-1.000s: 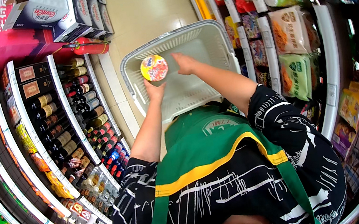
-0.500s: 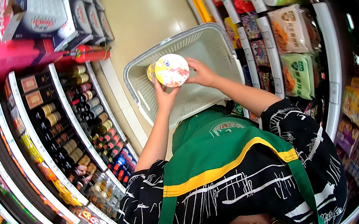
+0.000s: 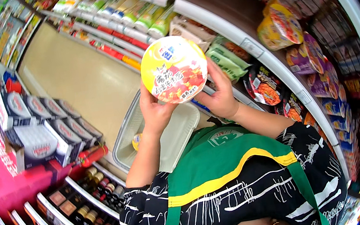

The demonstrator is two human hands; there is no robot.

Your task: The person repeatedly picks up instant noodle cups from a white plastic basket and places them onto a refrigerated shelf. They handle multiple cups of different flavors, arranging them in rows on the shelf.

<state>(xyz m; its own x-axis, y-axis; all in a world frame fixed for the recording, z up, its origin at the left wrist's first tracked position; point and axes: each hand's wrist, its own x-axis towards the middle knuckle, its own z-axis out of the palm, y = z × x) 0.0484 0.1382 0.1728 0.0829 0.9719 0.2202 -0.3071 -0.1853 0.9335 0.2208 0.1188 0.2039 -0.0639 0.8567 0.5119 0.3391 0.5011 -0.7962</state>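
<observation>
Between my two hands is a round instant noodle tub [image 3: 174, 69], its yellow and white lid with a picture of red food facing up. My left hand [image 3: 155, 109] grips its near left side and my right hand [image 3: 221, 97] its right side, fingers curled round the wall. The tub's underside is hidden. Below and to the left stands a light grey plastic shopping basket [image 3: 176, 136], partly covered by my left forearm. A small yellow thing [image 3: 136, 141] lies in it, mostly hidden by that forearm.
Shelves on the right hold a green food bag [image 3: 227, 61], black noodle packs [image 3: 264, 86] and yellow packs [image 3: 279, 27]. A white shelf edge [image 3: 243, 41] curves past my right arm. At left are stacked cartons [image 3: 39, 143], a red fire extinguisher [image 3: 93, 156] and bottles [image 3: 86, 213].
I have turned to the right, toward the noodle shelves. The tub has come up from over the basket and closer to me, still in both hands. The basket now sits farther left in view.
</observation>
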